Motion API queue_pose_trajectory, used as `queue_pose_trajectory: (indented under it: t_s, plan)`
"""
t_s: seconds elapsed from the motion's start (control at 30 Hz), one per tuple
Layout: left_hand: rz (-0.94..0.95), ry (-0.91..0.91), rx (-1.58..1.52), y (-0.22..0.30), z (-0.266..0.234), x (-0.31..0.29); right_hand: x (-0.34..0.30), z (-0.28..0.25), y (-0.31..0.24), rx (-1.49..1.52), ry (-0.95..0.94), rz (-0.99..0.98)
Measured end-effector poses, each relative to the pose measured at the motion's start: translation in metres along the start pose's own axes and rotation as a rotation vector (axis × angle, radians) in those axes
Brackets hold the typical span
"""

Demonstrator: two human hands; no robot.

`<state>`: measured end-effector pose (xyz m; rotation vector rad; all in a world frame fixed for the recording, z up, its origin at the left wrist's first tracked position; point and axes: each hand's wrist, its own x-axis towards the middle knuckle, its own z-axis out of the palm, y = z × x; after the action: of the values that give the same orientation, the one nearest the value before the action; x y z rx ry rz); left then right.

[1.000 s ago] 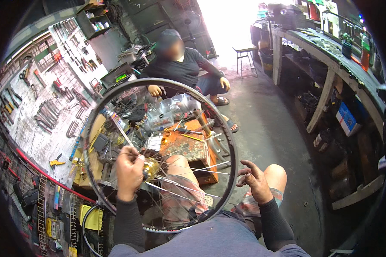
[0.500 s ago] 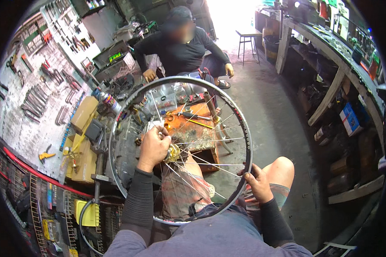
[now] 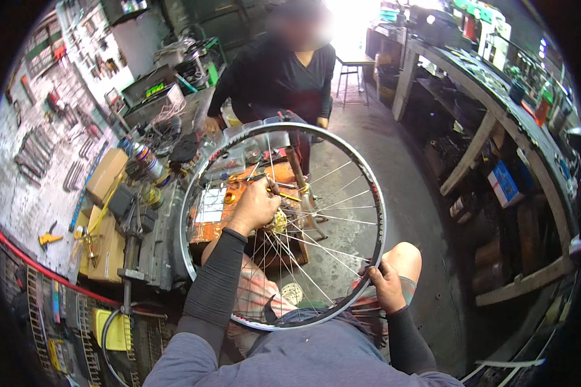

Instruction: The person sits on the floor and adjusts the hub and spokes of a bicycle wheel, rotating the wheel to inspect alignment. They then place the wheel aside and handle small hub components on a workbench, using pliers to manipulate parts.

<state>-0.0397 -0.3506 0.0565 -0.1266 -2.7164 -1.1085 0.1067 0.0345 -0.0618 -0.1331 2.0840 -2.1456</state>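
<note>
The half-closed left hand (image 3: 257, 205) is seemingly working thin silver spokes (image 3: 346, 219) at the gold metal hub (image 3: 279, 221), its exact hold hidden, while the right hand (image 3: 387, 286) is clasping the round silver-and-black wheel (image 3: 379, 219) before the faded blue shirt (image 3: 323, 355), the next move probably needing steady support.

The left hand (image 3: 258, 205) is at the gold hub (image 3: 278, 222) — centre of the bicycle wheel (image 3: 379, 209). The right hand (image 3: 387, 285) grips the wheel's lower-right edge. An orange cabinet (image 3: 241, 175) stands beyond the wheel, partly visible through it. A co-worker (image 3: 284, 80) is beyond the wheel's top; tool board (image 3: 51, 138) left of the wheel, workbench (image 3: 490, 97) right of it.
</note>
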Motion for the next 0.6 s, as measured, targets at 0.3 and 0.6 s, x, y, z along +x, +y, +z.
queue_pose_trajectory:
  t_s: [0.3,0.6]
  plan:
    - [-0.117,-0.085,-0.041,-0.058,0.025,0.009,0.008,0.016,0.022,-0.034,0.023,-0.003]
    - [-0.131,0.052,-0.148,-0.085,0.032,-0.002,0.025,0.013,0.005,-0.084,0.019,-0.037]
